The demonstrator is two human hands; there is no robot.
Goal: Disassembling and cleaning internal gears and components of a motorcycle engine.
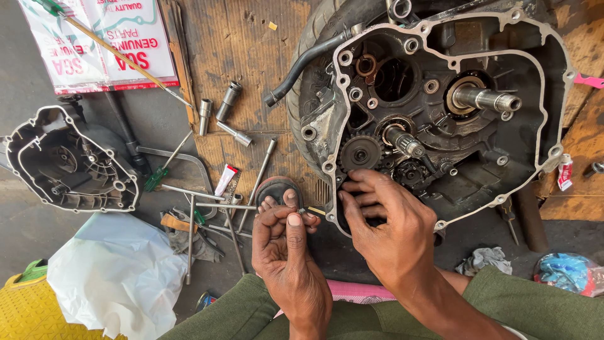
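Two hands work at the open engine case (553,151): left hand (286,249) pinches a small pin (313,211), right hand's (384,220) loosely curled fingers probe below the gear (360,153); seating looks next, needing careful alignment.

Olive-green sleeves cover both forearms, the left hand (286,242) and right hand (384,223) bare, without gloves or rings.
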